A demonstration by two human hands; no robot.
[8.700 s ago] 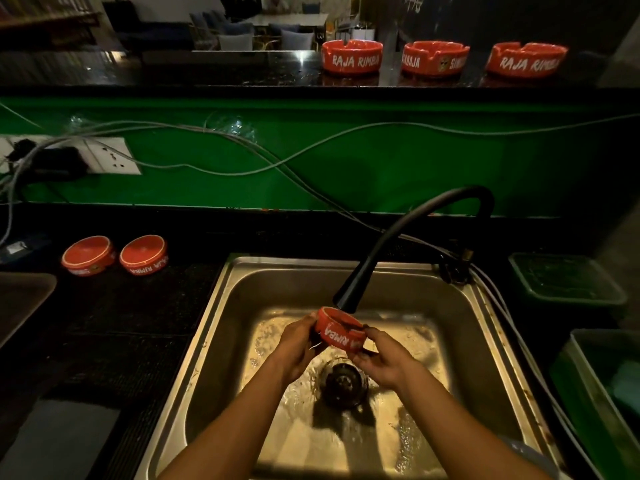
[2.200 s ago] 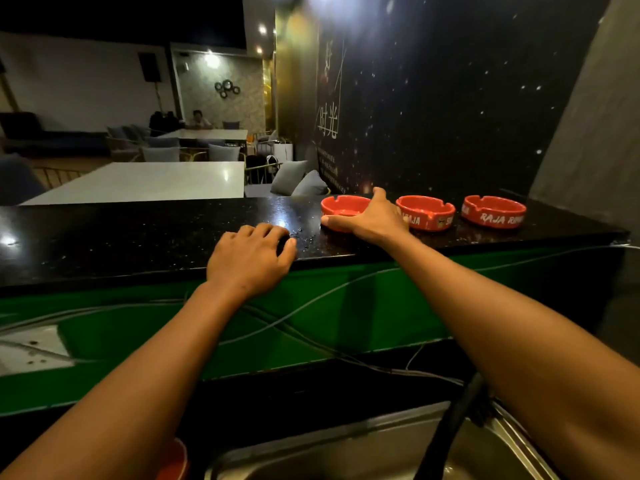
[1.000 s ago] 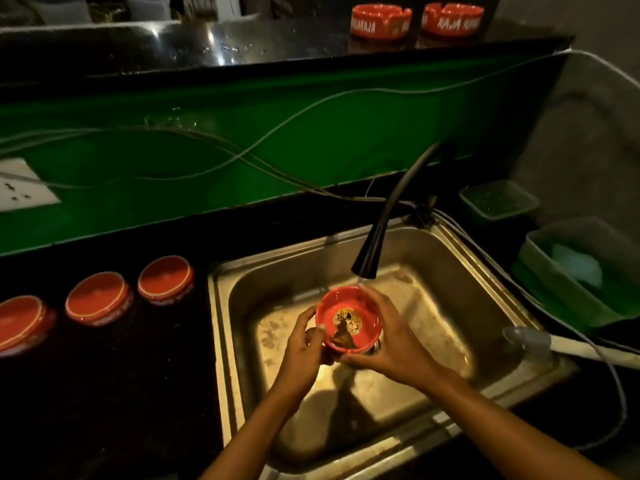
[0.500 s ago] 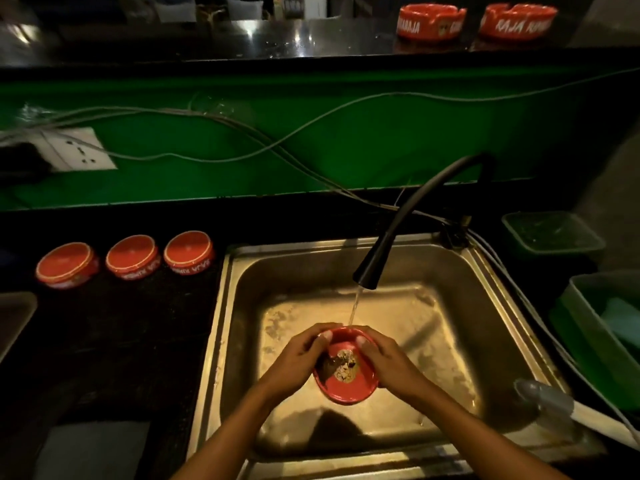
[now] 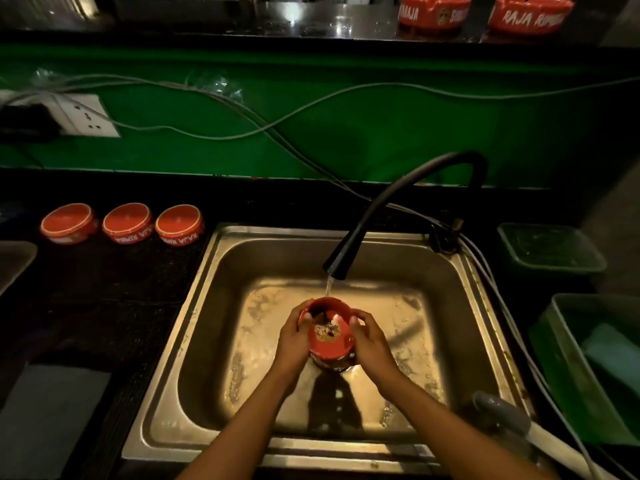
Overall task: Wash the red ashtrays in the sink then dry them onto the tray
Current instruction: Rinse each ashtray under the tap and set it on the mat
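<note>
Over the steel sink I hold a red ashtray with dirt in its bowl, tilted toward me. My left hand grips its left side and my right hand grips its right side, thumbs on the rim. Water runs from the black faucet onto the ashtray's far edge. Three red ashtrays lie upside down on the dark counter left of the sink. Two more red ashtrays stand upright on the raised black bar top at the upper right.
Cables trail across the green wall, with a white socket plate at the left. Two green bins stand right of the sink. A grey-handled tool lies on the sink's right front corner. A tray edge shows at far left.
Since a second ago the ashtray dropped lower in the sink and tilted toward me, under the running water. Earlier I took it from the bar top, where two ashtrays stay.
</note>
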